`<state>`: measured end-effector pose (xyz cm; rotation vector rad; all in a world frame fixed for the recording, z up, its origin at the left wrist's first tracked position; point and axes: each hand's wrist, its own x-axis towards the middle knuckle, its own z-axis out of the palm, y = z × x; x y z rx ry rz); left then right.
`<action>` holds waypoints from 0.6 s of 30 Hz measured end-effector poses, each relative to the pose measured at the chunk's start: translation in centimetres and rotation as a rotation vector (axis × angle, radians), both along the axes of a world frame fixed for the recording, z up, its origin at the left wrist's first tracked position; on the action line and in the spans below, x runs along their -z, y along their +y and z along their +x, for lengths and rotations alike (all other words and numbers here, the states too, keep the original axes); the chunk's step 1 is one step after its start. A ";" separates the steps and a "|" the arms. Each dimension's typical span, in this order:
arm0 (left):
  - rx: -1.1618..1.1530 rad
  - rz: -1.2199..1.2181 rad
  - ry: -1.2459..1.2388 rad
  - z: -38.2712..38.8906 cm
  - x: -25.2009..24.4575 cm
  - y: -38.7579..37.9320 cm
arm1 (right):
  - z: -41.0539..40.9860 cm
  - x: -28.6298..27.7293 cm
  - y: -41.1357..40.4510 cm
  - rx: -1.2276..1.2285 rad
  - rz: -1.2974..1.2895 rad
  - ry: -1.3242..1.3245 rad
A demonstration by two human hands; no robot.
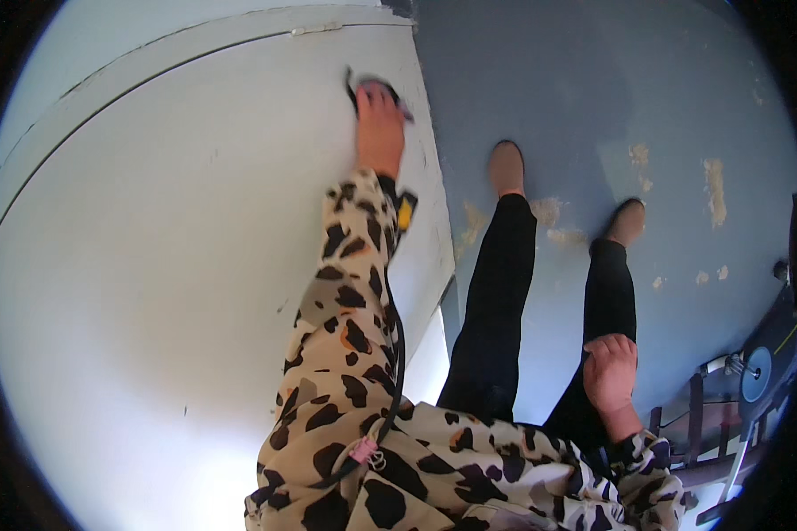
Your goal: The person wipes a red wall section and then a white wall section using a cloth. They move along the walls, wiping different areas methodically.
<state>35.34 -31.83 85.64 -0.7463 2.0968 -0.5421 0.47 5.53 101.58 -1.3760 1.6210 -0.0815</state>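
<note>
My left hand (380, 133) reaches forward and lies on a dark, cloth-like item (377, 86), pressing it against a white door panel (173, 219) near its lower edge. The item is blurred, and its exact kind cannot be told. My fingers and palm hide part of it. On the left wrist is a black strap with a yellow part (404, 215). My right hand (611, 372) rests on my right leg around the knee, fingers loosely curled, with no object visible in it.
A hinge (315, 29) sits at the panel's far edge. The grey-blue floor (544, 73) has worn patches and meets the panel beside my feet. Dark slatted furniture (697, 425) and a round blue disc on a metal stem (756, 374) stand at right. A black cable (398, 358) runs along my left sleeve.
</note>
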 end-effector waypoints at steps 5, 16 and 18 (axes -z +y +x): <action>0.073 0.529 -0.340 7.9 -10.3 27.3 | 1.6 0.6 1.3 0.006 0.054 0.031; 0.120 -0.009 -0.085 2.1 -16.8 6.2 | 2.7 0.3 5.5 0.039 0.069 0.060; 0.041 -0.100 0.011 0.9 -16.2 -2.7 | 2.1 -0.3 6.3 0.079 0.073 0.073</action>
